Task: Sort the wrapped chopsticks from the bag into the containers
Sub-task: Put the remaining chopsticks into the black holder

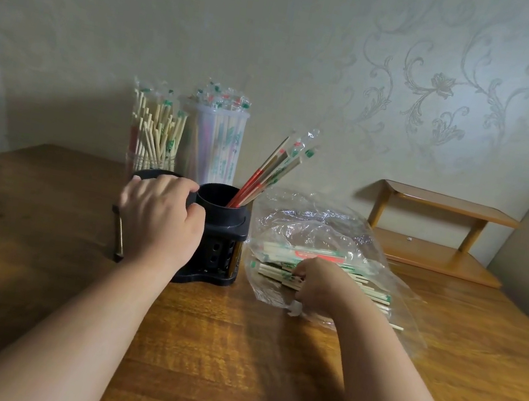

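A clear plastic bag (314, 229) lies on the wooden table, with several wrapped chopsticks (327, 257) inside. My right hand (319, 283) reaches into the bag's mouth and its fingers curl around a few wrapped chopsticks there. A black double holder (220, 228) stands left of the bag; its right cup holds a few wrapped chopsticks (271, 170) that lean right. My left hand (160, 215) rests on top of the holder's left cup, fingers curved over its rim. Behind it stand a clear glass (154, 134) and a tall translucent container (216, 144), both full of wrapped chopsticks.
A small wooden shelf (439, 228) sits at the back right against the patterned wall. The table (232, 351) reaches toward me between my forearms. A dark doorway shows at the far left.
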Motion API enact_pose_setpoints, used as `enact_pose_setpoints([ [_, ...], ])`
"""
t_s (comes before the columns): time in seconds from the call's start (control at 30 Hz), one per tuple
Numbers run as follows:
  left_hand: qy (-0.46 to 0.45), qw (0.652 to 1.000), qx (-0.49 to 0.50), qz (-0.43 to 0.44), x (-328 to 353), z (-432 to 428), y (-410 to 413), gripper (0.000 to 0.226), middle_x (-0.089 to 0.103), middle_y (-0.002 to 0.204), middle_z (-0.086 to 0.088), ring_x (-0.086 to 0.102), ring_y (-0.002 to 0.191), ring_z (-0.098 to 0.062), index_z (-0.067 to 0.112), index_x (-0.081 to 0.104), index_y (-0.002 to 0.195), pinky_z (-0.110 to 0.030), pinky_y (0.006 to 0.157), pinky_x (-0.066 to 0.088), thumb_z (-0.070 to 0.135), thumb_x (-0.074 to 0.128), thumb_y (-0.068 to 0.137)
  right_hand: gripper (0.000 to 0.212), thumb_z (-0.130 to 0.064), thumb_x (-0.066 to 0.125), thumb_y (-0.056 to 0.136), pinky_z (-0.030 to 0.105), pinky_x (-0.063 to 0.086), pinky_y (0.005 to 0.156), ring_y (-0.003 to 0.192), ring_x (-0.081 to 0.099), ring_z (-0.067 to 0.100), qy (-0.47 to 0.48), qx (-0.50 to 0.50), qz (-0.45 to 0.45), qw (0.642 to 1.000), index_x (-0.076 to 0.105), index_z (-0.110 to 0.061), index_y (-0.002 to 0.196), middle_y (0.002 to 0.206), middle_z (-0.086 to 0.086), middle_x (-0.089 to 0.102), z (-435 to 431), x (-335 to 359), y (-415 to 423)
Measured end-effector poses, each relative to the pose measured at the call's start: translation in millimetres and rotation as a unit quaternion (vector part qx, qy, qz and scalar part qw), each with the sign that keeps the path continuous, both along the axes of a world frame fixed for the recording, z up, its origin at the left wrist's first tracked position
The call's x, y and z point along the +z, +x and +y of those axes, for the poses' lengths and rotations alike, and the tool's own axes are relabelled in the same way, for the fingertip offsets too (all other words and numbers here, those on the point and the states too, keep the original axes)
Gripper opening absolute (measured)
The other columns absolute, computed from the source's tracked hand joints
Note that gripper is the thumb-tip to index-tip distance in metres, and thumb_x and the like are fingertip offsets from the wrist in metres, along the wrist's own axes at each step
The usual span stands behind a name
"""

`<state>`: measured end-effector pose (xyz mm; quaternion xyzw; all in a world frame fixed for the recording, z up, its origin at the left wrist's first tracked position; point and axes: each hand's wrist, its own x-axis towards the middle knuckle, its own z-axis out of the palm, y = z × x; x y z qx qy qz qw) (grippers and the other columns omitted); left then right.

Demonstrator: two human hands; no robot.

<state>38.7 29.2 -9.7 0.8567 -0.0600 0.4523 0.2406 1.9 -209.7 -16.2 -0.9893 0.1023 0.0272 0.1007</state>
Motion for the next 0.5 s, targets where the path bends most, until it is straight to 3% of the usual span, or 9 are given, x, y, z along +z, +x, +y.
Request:
enact_pose_setpoints([
  [0.13, 0.002, 1.000, -0.001, 0.004, 0.2, -0.1, -0.9, 0.033, 0.072, 0.099, -0.006, 0.060, 0.096, -0.033, 0.015, 0.073, 0.102, -0.047, 0.101, 0.034, 0.022, 0.050, 0.080, 0.049, -0.003, 0.057, 0.082, 0.044, 0.040, 0.106, 0.119, 0.056, 0.026, -0.053, 0.002, 0.008, 0.999, 0.062, -0.024, 0.125, 0.128, 0.000, 0.062, 1.6, 2.0, -1.7],
  [0.23, 0.003, 1.000, -0.001, 0.004, 0.6, 0.6, -0.7, 0.034, 0.072, 0.098, -0.005, 0.060, 0.096, -0.032, 0.015, 0.073, 0.102, -0.046, 0.100, 0.034, 0.023, 0.049, 0.080, 0.050, -0.001, 0.051, 0.085, 0.045, 0.036, 0.107, 0.120, 0.055, 0.026, -0.056, 0.019, 0.004, 0.998, 0.056, -0.025, 0.128, 0.129, -0.001, 0.060, 3.9, 2.5, -3.9],
  [0.4, 0.002, 1.000, -0.003, 0.006, 0.1, 0.2, -1.4, 0.033, 0.072, 0.097, -0.006, 0.060, 0.095, -0.033, 0.014, 0.073, 0.101, -0.049, 0.100, 0.036, 0.023, 0.050, 0.079, 0.048, -0.009, 0.057, 0.089, 0.056, 0.019, 0.114, 0.125, 0.053, 0.029, -0.069, 0.017, 0.031, 0.997, 0.047, -0.017, 0.136, 0.133, 0.003, 0.059, 6.2, -1.9, -0.5],
  [0.5, 0.002, 1.000, -0.001, 0.008, 0.2, 0.2, -1.3, 0.034, 0.072, 0.097, -0.006, 0.060, 0.095, -0.032, 0.015, 0.073, 0.101, -0.049, 0.100, 0.036, 0.023, 0.050, 0.079, 0.035, -0.016, 0.054, 0.094, 0.056, 0.023, 0.116, 0.123, 0.052, 0.030, -0.059, 0.008, 0.059, 0.997, 0.052, -0.013, 0.129, 0.131, 0.005, 0.059, 7.2, 0.4, -0.4],
])
